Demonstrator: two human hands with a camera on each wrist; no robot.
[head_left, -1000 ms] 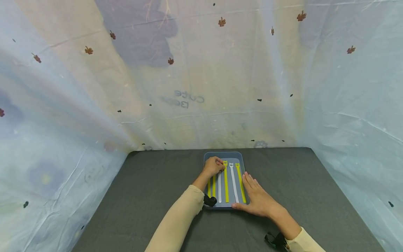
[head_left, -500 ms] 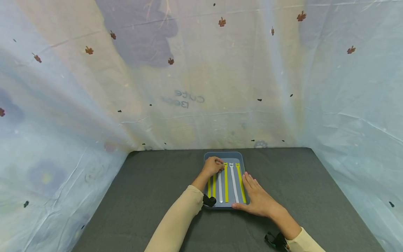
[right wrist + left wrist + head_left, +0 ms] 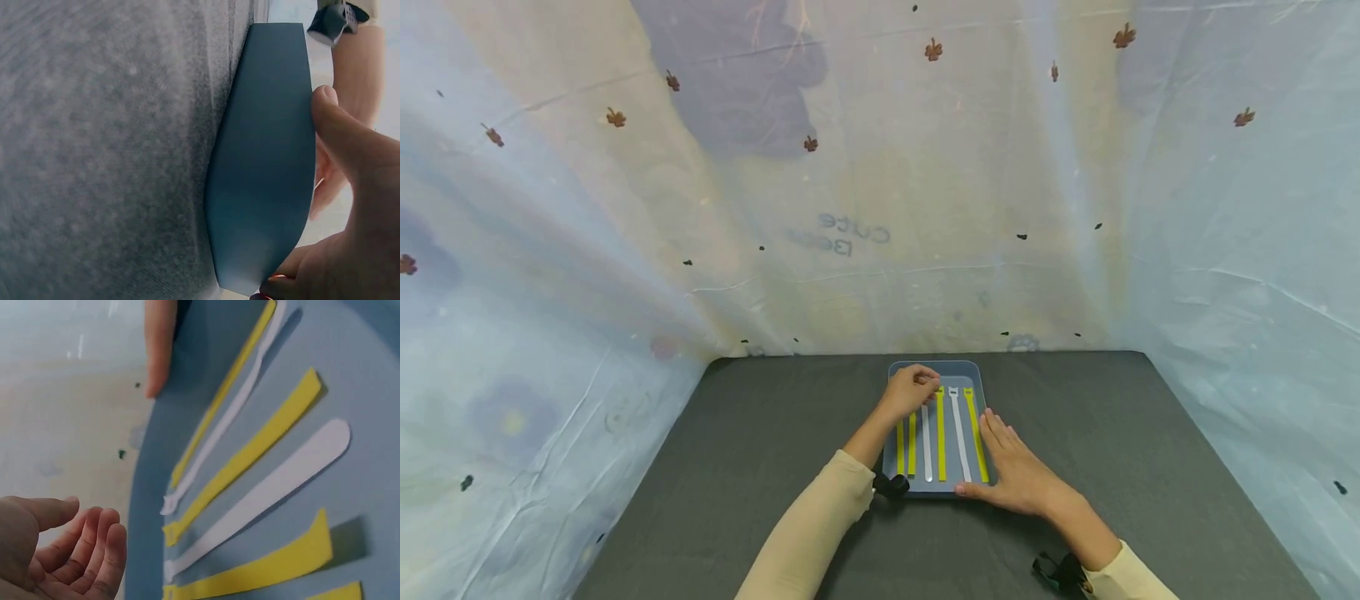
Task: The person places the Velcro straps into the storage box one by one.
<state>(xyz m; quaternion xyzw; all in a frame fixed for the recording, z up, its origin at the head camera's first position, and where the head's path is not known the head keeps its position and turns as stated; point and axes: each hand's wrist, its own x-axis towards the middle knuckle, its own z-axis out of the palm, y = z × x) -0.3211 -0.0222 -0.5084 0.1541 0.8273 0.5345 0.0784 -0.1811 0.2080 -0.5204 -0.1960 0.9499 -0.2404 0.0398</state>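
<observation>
A blue-grey tray (image 3: 964, 367) holds a row of yellow and white cable straps with slotted heads, such as a white strap (image 3: 959, 433) and a yellow strap (image 3: 941, 442). My left hand (image 3: 910, 390) hovers over the tray's far part and hides the heads of the left-hand straps. In the left wrist view, that hand (image 3: 69, 550) has its fingers loosely bent, thumb apart, nothing between them. My right hand (image 3: 1018, 475) rests along the tray's right side and near corner, fingers straight. The right wrist view has its thumb (image 3: 331, 112) against the tray's rim (image 3: 311, 144).
The tray lies on a table with a dark grey cloth (image 3: 805, 417). A patterned plastic curtain (image 3: 880, 183) stands behind the table and on both sides. Black cameras are strapped to the wrists, one at the left wrist (image 3: 892, 486).
My left hand has come off the straps and risen slightly toward the tray's far edge. Earlier, the middle yellow strap shifted slightly toward me. The right hand stays at the tray.
</observation>
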